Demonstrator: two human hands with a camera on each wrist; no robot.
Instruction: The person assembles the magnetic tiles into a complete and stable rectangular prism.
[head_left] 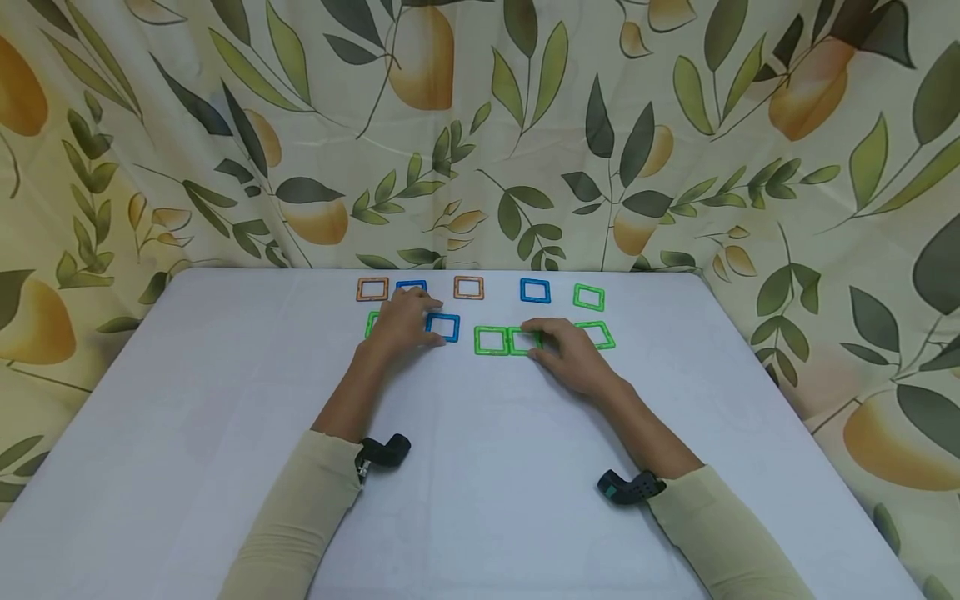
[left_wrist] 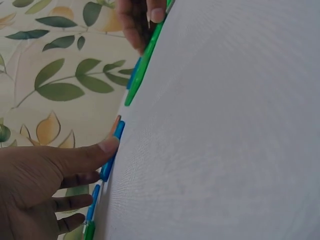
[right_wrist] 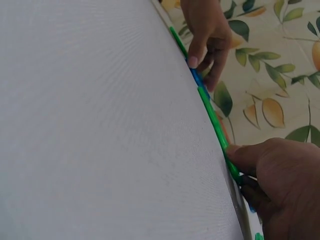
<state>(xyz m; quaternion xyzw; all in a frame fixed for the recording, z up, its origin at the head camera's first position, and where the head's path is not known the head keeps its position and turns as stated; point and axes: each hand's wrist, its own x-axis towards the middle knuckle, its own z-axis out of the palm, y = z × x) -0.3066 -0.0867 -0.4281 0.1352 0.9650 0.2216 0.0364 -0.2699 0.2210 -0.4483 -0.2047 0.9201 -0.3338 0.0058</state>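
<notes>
My left hand is at the back of the white table, thumb and index finger across a blue square tile frame, pinching its near and far edges. In the left wrist view the thumb presses that blue tile's edge, other fingers spread. Partly under this hand lie a green tile and another blue tile. My right hand pinches a green square tile frame between thumb and fingers; it lies edge to edge with another green tile. One more green tile is partly hidden behind the right hand.
Along the table's back edge lie an orange tile, a second orange tile, a blue tile and a green tile. The white tabletop stretches toward me. A leaf-and-fruit patterned curtain hangs behind the table.
</notes>
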